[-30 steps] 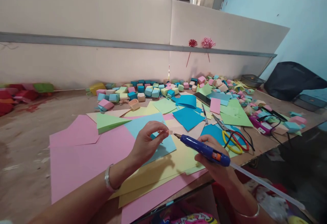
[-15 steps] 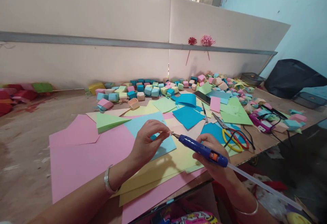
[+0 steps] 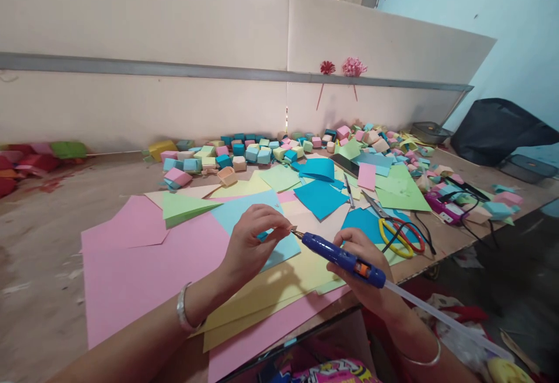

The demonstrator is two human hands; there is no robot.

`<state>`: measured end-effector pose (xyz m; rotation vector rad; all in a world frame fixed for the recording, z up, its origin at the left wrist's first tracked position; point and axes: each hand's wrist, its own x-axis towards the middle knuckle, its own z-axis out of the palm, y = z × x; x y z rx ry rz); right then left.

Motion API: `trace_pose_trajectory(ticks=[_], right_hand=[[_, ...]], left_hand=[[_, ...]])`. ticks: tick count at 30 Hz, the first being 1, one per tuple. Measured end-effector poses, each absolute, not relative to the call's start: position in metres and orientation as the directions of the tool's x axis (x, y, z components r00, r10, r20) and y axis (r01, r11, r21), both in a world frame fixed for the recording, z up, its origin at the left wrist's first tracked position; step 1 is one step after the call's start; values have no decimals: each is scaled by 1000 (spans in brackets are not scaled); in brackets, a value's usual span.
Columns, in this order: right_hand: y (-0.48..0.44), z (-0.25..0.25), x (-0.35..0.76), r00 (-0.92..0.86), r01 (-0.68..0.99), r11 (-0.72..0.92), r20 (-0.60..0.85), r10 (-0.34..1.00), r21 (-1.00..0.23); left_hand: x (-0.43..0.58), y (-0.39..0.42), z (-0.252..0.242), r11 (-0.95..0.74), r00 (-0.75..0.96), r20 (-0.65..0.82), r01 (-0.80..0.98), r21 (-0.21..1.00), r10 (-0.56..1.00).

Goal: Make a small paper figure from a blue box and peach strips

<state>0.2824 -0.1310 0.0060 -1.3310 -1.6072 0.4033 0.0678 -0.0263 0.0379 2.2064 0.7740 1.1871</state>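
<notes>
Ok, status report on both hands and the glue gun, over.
Left hand pinching small pale piece. Right hand gripping blue glue gun, nozzle at the piece. Nothing visible blocking; scissors beyond right hand.

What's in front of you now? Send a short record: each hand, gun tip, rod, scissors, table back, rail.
Left hand: pinching a small pale piece
Right hand: gripping a blue glue gun
Gun tip: at the piece, contact unclear
Translucent rod: sticking out of the gun's rear
Scissors: yellow and red handles, beyond the right hand
Table back: small coloured paper boxes
Rail: red flower, pink flower
</notes>
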Motion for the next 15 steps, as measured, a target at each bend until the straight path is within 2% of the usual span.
trace_pose_trajectory(ticks=[7,10,11,12,14,15], right_hand=[[-130,3,288,114,624,309,475,872,-718],[-120,1,311,171,744,243,528,832,-623],[-114,1,323,197,798,192,548,813,-571],[-107,1,339,254,865,75,562,788,-496],[-92,6,378,357,898,-116,548,756,-425],[-86,10,400,417,906,-310,482,771,-288]], left_hand=[[69,-26,38,-703,462,558,240,670,690],[69,-27,43,-691,473,543,228,686,694],[68,-28,46,-685,465,541,226,692,700],[67,-28,49,-678,446,545,225,699,710],[62,-26,58,-644,367,541,279,712,757],[58,-24,62,-626,338,531,325,709,777]])
